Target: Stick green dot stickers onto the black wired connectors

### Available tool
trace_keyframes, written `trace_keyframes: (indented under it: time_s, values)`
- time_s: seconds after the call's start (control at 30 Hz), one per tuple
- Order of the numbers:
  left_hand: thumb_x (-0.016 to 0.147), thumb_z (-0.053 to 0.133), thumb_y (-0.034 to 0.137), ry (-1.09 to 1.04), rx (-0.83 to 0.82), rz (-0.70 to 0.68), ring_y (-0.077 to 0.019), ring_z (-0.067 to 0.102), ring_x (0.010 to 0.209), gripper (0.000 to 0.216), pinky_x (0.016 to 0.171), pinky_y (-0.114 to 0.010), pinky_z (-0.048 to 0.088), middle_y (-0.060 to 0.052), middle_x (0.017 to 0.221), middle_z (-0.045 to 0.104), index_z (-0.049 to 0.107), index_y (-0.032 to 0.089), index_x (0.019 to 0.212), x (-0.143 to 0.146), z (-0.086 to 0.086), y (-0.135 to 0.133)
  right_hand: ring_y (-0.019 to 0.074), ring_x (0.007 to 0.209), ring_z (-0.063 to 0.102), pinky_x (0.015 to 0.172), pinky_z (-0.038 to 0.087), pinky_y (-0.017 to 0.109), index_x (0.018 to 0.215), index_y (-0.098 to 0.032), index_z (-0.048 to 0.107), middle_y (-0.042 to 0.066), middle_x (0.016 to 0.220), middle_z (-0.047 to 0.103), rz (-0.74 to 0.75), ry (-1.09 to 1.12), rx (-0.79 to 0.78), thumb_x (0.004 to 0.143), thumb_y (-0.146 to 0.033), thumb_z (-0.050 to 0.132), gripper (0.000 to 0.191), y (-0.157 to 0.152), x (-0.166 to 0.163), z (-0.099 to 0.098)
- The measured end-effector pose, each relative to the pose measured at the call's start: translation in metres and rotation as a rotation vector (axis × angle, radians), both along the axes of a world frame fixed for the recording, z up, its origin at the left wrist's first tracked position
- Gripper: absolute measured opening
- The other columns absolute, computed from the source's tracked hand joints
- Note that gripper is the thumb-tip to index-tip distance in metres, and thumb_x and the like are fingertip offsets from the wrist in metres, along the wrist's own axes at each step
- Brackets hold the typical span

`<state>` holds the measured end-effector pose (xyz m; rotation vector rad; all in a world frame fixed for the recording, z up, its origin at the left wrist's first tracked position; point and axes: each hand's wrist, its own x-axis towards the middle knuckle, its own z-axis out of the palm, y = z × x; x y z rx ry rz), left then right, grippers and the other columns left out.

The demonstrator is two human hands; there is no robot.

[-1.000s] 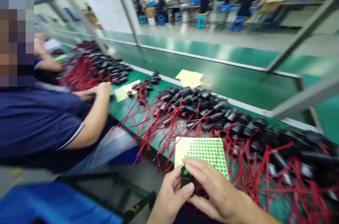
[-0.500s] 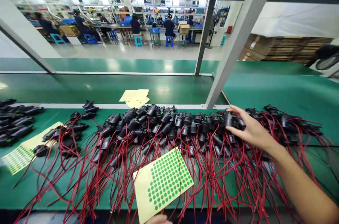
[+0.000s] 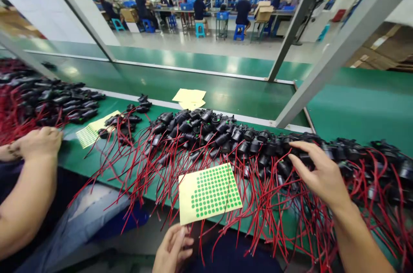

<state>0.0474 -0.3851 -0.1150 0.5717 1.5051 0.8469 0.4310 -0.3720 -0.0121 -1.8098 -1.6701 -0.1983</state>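
My right hand (image 3: pixel 319 174) reaches over a long pile of black wired parts (image 3: pixel 226 135) with red leads, its fingers spread and touching parts at the pile's right side; nothing is gripped. Below the bench edge my left hand (image 3: pixel 172 249) hovers, its fingers loosely curled and holding nothing. Just above it a yellow sheet of green dot stickers (image 3: pixel 209 192) lies on the red wires near the front edge of the green bench (image 3: pixel 355 109).
A co-worker's arm and hand (image 3: pixel 35 148) rest at the left beside another pile of black parts (image 3: pixel 48 100) and a second sticker sheet (image 3: pixel 93 128). Yellow sheets (image 3: pixel 189 97) lie on the belt behind. Grey frame posts (image 3: pixel 338 44) rise at the right.
The black part I held in both hands a second ago is gone from them. My right hand went out to the pile, then drew slightly nearer; my left hand has come into view below the sheet.
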Motion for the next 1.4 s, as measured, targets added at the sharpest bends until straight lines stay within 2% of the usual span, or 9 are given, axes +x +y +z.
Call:
trace_keyframes:
  time_s: [0.13, 0.23, 0.37, 0.5, 0.63, 0.77, 0.9, 1.1, 1.4]
  values:
    - [0.062, 0.08, 0.05, -0.076, 0.081, -0.073, -0.0107, 0.058, 0.058, 0.045, 0.05, -0.018, 0.05, 0.0, 0.067, 0.062, 0.066, 0.014, 0.084, 0.006, 0.009, 0.006, 0.0179, 0.101, 0.061, 0.092, 0.048, 0.034, 0.11, -0.023, 0.057, 0.005, 0.106, 0.065, 0.366, 0.078, -0.065, 0.091, -0.023, 0.055, 0.018, 0.0, -0.073, -0.009]
    - [0.068, 0.078, 0.044, -0.117, 0.118, -0.05, -0.008, 0.051, 0.052, 0.037, 0.046, -0.016, 0.045, 0.003, 0.058, 0.056, 0.066, 0.013, 0.083, 0.006, 0.007, 0.005, 0.0181, 0.098, 0.06, 0.085, 0.05, 0.033, 0.106, -0.02, 0.055, 0.006, 0.101, 0.065, 0.64, 0.158, -0.153, 0.092, -0.016, 0.053, 0.015, 0.003, -0.121, -0.021]
    - [0.069, 0.077, 0.039, -0.174, 0.131, 0.023, -0.0067, 0.048, 0.052, 0.032, 0.046, -0.016, 0.042, 0.003, 0.062, 0.056, 0.065, 0.013, 0.083, 0.007, 0.006, 0.002, 0.0173, 0.089, 0.061, 0.077, 0.052, 0.032, 0.099, -0.02, 0.054, 0.005, 0.093, 0.065, 0.786, 0.187, -0.246, 0.094, -0.016, 0.047, 0.009, 0.01, -0.167, -0.039]
    - [0.067, 0.08, 0.035, -0.27, 0.107, 0.06, -0.006, 0.05, 0.057, 0.035, 0.05, -0.016, 0.041, 0.0, 0.077, 0.063, 0.064, 0.014, 0.089, 0.012, 0.006, 0.0, 0.019, 0.086, 0.061, 0.075, 0.052, 0.034, 0.094, -0.02, 0.054, 0.005, 0.091, 0.064, 0.796, 0.138, -0.304, 0.094, -0.015, 0.045, 0.011, 0.015, -0.188, -0.058]
    - [0.06, 0.084, 0.036, -0.477, -0.071, 0.024, -0.0048, 0.045, 0.05, 0.037, 0.047, -0.017, 0.036, 0.002, 0.064, 0.057, 0.06, 0.012, 0.075, 0.021, 0.0, 0.001, 0.0196, 0.083, 0.059, 0.072, 0.052, 0.034, 0.093, -0.02, 0.057, 0.005, 0.091, 0.062, 0.777, 0.093, -0.355, 0.094, -0.014, 0.044, 0.014, 0.014, -0.195, -0.076]
    - [0.057, 0.084, 0.036, -0.529, -0.083, 0.066, -0.0032, 0.037, 0.047, 0.039, 0.047, -0.017, 0.031, 0.006, 0.055, 0.047, 0.053, 0.013, 0.064, 0.031, -0.009, 0.004, 0.0195, 0.085, 0.059, 0.074, 0.052, 0.034, 0.092, -0.02, 0.058, 0.006, 0.093, 0.061, 0.746, 0.087, -0.38, 0.093, -0.016, 0.045, 0.014, 0.011, -0.199, -0.087]
    - [0.06, 0.082, 0.034, -0.535, -0.02, 0.089, -0.0037, 0.035, 0.048, 0.038, 0.049, -0.018, 0.029, 0.007, 0.05, 0.043, 0.05, 0.014, 0.058, 0.038, -0.014, 0.008, 0.02, 0.088, 0.059, 0.075, 0.052, 0.034, 0.094, -0.019, 0.057, 0.007, 0.096, 0.059, 0.708, 0.102, -0.382, 0.093, -0.017, 0.046, 0.011, 0.011, -0.201, -0.091]
    - [0.061, 0.082, 0.032, -0.487, 0.054, 0.069, -0.0052, 0.033, 0.049, 0.031, 0.049, -0.021, 0.025, 0.006, 0.052, 0.046, 0.062, 0.011, 0.068, 0.037, -0.014, 0.011, 0.0184, 0.086, 0.06, 0.073, 0.053, 0.032, 0.093, -0.02, 0.055, 0.006, 0.095, 0.059, 0.682, 0.148, -0.378, 0.093, -0.017, 0.045, 0.011, 0.014, -0.202, -0.09]
    - [0.064, 0.081, 0.036, -0.406, 0.102, 0.02, -0.006, 0.034, 0.051, 0.03, 0.052, -0.021, 0.027, 0.005, 0.054, 0.047, 0.066, 0.01, 0.07, 0.038, -0.013, 0.013, 0.0182, 0.087, 0.06, 0.074, 0.053, 0.032, 0.088, -0.021, 0.051, 0.005, 0.094, 0.058, 0.691, 0.194, -0.375, 0.093, -0.018, 0.043, 0.01, 0.014, -0.202, -0.093]
